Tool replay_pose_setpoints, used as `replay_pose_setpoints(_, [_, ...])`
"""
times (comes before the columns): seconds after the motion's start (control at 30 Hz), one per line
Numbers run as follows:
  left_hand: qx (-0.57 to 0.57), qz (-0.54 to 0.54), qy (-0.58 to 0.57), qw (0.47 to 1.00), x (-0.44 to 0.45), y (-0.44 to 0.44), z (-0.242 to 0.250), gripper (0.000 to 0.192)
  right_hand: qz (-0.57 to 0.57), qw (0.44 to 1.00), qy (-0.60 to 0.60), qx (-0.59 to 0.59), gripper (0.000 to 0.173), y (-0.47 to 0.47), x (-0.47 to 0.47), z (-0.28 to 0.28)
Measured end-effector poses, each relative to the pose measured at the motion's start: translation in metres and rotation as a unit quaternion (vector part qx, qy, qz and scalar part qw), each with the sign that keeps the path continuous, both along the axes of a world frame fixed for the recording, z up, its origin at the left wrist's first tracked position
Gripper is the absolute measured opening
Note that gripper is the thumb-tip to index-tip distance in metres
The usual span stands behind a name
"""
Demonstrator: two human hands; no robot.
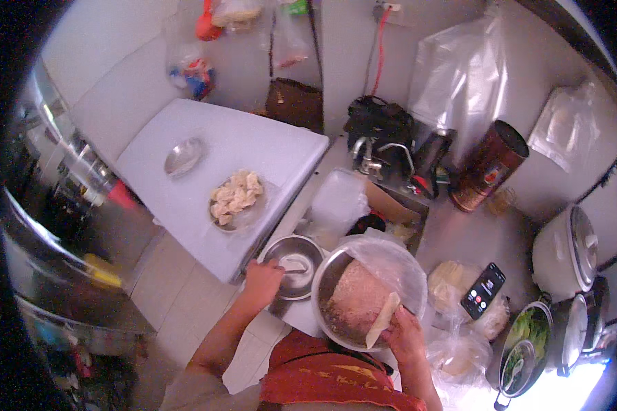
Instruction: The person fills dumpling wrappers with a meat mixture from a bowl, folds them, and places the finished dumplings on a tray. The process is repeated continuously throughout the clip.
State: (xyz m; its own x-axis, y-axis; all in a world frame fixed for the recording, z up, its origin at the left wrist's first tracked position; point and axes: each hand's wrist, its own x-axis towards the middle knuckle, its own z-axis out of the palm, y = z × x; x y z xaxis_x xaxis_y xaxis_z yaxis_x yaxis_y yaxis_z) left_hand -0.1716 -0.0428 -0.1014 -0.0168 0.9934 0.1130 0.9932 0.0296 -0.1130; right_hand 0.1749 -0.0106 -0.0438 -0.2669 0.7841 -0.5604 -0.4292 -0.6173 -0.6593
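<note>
My left hand (pixel 263 280) holds a thin utensil whose end reaches into a small metal bowl (pixel 316 294) of white, paste-like or powdery stuff. Over the large metal bowl (pixel 321 321), my right hand (pixel 405 331) holds a stack of pale dough wrappers (pixel 382 319). Minced meat filling (pixel 362 290) fills much of that bowl, partly covered by a clear plastic sheet (pixel 391 257). On the white table to the left, folded dumplings (pixel 236 195) lie heaped on a round metal plate.
A white table (pixel 185 221) bears another metal dish (pixel 183 157). At right are a smartphone (pixel 483 291) on bagged wrappers (pixel 447 282), a pot of greens (pixel 527 344) and a lidded cooker (pixel 558 257). A dark red canister (pixel 486 169) stands near the wall.
</note>
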Motion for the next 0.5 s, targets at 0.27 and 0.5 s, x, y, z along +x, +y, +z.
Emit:
replay_pose_setpoints(0.27, [0.046,-0.095,-0.441,0.891,0.064,-0.003,0.098,0.007,0.056,0.992,-0.096,0.063,0.016,-0.011,0.013,-0.002])
replay_pose_setpoints(0.5, [0.045,-0.247,-0.402,0.881,0.124,0.021,0.103,0.011,0.093,0.97,-0.15,0.165,0.018,-0.015,0.014,0.013])
